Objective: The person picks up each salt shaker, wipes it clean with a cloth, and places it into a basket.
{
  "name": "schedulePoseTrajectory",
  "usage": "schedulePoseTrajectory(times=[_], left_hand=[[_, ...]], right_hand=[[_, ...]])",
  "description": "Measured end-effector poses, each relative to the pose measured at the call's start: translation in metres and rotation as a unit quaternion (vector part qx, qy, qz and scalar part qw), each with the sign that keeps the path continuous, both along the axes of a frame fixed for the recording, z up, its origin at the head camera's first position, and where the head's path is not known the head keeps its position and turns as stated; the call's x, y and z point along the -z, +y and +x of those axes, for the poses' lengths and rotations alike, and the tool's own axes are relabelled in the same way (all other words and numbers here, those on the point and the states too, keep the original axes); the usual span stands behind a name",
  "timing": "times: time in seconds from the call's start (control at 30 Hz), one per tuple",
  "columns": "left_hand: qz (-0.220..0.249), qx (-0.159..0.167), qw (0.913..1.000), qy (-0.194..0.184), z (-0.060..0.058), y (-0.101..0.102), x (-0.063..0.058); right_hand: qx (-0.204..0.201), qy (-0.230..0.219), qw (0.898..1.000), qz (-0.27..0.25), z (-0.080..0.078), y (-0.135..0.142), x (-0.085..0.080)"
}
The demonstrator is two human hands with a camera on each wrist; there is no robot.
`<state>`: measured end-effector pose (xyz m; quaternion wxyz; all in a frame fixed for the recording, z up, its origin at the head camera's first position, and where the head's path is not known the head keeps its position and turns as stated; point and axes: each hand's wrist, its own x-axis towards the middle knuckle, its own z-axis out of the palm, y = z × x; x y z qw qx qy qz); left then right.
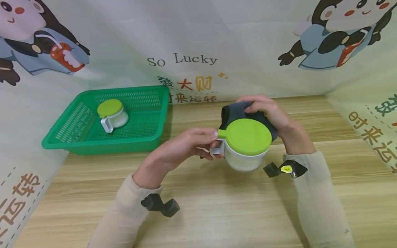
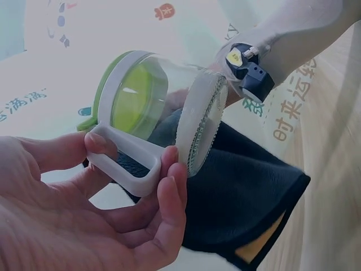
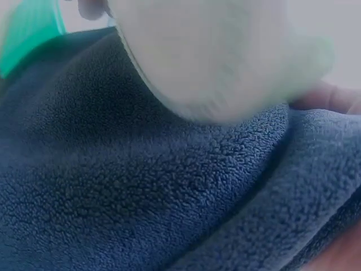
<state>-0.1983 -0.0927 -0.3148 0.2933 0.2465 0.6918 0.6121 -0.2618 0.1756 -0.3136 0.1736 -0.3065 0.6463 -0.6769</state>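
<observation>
A clear glass jar point(image 1: 245, 162) with a bright green lid point(image 1: 248, 137) and a white handle point(image 2: 127, 161) is held up above the table. My left hand point(image 1: 198, 141) pinches the handle between thumb and fingers. Behind the jar, my right hand point(image 1: 270, 112) grips a dark grey-blue cloth point(image 1: 237, 112), which lies against the jar's far side. In the left wrist view the cloth point(image 2: 242, 192) hangs down past the ribbed glass base. Fuzzy cloth point(image 3: 141, 186) fills most of the right wrist view, with the jar's base blurred above it.
On the left of the wooden table point(image 1: 201, 213) stands a green plastic basket point(image 1: 124, 148). Inside it is a similar jar point(image 1: 119, 119) with a green lid and white handle. A printed sheet point(image 1: 186, 31) forms the back and sides.
</observation>
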Motion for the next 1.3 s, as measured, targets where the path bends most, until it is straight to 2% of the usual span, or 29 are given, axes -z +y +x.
schedulePoseTrajectory(times=[0.2,0.33,0.57,0.67,0.83,0.97,1.07,1.3], left_hand=[[0.012,-0.029,0.9995,0.005,0.0,-0.007,-0.005],[0.021,-0.037,0.9991,0.002,0.001,-0.008,-0.005],[0.025,-0.053,0.9983,-0.005,0.001,-0.006,-0.002],[0.032,-0.066,0.9973,-0.004,-0.001,-0.009,-0.003],[0.054,-0.109,0.9925,-0.008,-0.004,-0.018,-0.007],[0.058,-0.134,0.9891,-0.017,-0.007,-0.023,-0.007],[0.057,-0.139,0.9885,-0.02,-0.009,-0.025,-0.005],[0.064,-0.143,0.9875,-0.019,-0.012,-0.021,-0.002]], right_hand=[[0.046,0.004,0.998,-0.042,0.0,0.013,-0.007],[0.086,-0.003,0.995,-0.055,0.002,0.005,-0.006],[0.076,-0.01,0.997,-0.029,0.001,-0.016,-0.001],[0.104,-0.007,0.994,-0.03,0.001,-0.009,-0.004],[0.152,-0.019,0.985,-0.074,0.003,0.009,-0.012],[0.167,-0.015,0.984,-0.062,0.005,0.009,-0.015],[0.17,-0.01,0.985,-0.037,0.004,0.002,-0.015],[0.181,-0.029,0.982,-0.046,0.0,-0.013,-0.008]])
